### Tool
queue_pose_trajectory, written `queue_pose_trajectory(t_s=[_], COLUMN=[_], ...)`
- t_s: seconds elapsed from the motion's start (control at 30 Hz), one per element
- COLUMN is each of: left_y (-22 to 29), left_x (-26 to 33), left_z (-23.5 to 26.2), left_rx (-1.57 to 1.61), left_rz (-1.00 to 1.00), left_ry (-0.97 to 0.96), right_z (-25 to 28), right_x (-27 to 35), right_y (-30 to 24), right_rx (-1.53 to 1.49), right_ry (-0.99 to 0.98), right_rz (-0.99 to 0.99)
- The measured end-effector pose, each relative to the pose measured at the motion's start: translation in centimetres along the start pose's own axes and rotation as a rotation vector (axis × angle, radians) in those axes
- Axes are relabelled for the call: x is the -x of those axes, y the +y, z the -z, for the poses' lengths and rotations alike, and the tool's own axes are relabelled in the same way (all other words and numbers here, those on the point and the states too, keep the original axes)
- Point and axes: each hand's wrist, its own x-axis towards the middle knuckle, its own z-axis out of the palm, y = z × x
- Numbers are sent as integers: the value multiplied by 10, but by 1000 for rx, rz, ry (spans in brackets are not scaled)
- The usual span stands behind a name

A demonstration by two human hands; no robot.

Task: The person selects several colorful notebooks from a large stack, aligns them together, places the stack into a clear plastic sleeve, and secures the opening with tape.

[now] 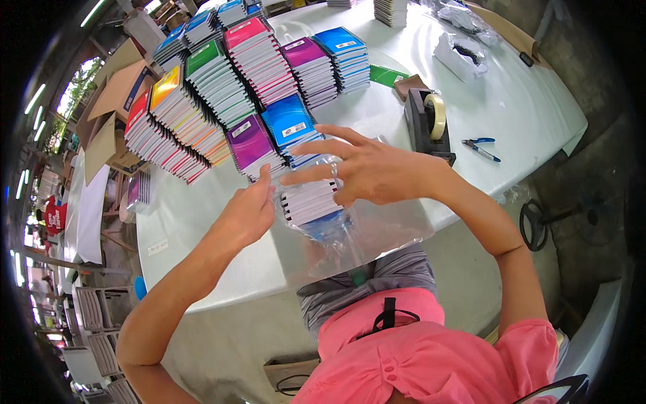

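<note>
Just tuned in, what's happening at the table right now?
A person at a white table has a small stack of notebooks partly inside a clear plastic bag. The right hand lies spread over the top of the stack and bag, and the left hand pinches the bag's edge beside it. Behind stand rows of colourful notebook stacks, with a tape dispenser and blue-handled pliers to the right.

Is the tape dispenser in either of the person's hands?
No, the tape dispenser stands alone on the table, apart from both hands.
</note>
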Motion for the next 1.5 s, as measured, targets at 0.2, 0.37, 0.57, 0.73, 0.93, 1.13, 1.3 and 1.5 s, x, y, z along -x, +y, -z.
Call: queue_pose_trajectory(t_s=[0.2,0.37,0.57,0.73,0.93,1.13,1.3,1.5], left_y=[5,8,-36,-83,-62,-64,-68,-56], left_x=[8,19,33,18,3,-11,-15,-15], left_z=[12,-4,-33,-97,-68,-57,-73,-73], left_rx=[194,324,631,706,84,127,345,273], left_rz=[-94,-46,-403,-507,-632,-677,-657,-684], left_ry=[18,32,728,564,501,293,285,428], right_z=[0,-17,-14,-48,-20,-85,-107,-108], right_x=[0,6,7,-31,14,50,35,27], right_y=[11,17,-8,-33,-7,10,-3,-8], right_rx=[-76,-172,-257,5,-525,-603,-613,-687], right_ry=[187,89,242,269,463,503,494,551], right_rz=[-26,-69,-148,-154,-281,-500,-490,-461])
